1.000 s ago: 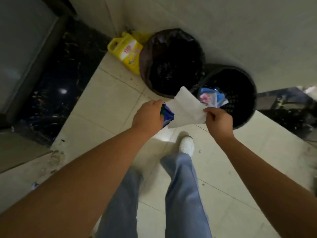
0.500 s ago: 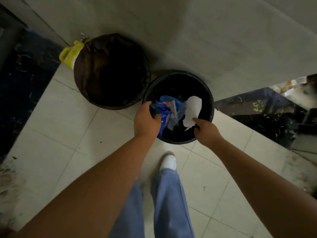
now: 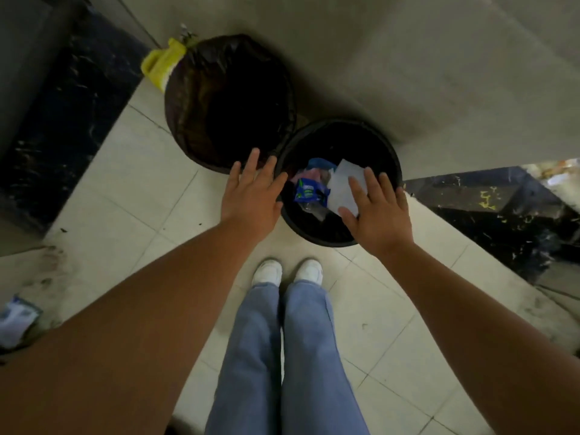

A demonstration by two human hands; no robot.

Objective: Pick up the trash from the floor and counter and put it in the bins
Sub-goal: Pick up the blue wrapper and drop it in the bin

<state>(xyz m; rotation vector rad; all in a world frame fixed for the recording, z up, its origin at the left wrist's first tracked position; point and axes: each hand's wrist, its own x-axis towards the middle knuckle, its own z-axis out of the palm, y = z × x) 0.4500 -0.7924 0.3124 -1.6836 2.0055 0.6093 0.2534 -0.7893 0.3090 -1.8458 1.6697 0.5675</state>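
Observation:
Two round bins stand against the wall. The right black bin (image 3: pixel 392 164) holds a blue wrapper (image 3: pixel 309 191), a white sheet of paper (image 3: pixel 343 183) and other scraps. The left bin (image 3: pixel 188 120) is lined with a dark bag and looks dark inside. My left hand (image 3: pixel 251 196) hovers flat over the gap between the bins, fingers spread, holding nothing. My right hand (image 3: pixel 376 211) is spread over the right bin's near rim, empty, partly covering the paper.
A yellow jug (image 3: pixel 161 65) stands behind the left bin by the wall. A whitish wrapper (image 3: pixel 14 318) lies on the floor at the far left edge. My feet in white shoes (image 3: pixel 287 271) stand on pale tiles just before the bins. Dark marble strips flank the tiles.
Both hands have let go: the blue wrapper and the white paper now lie in the right bin, and the fingers are spread open. The view has shifted closer above the bins.

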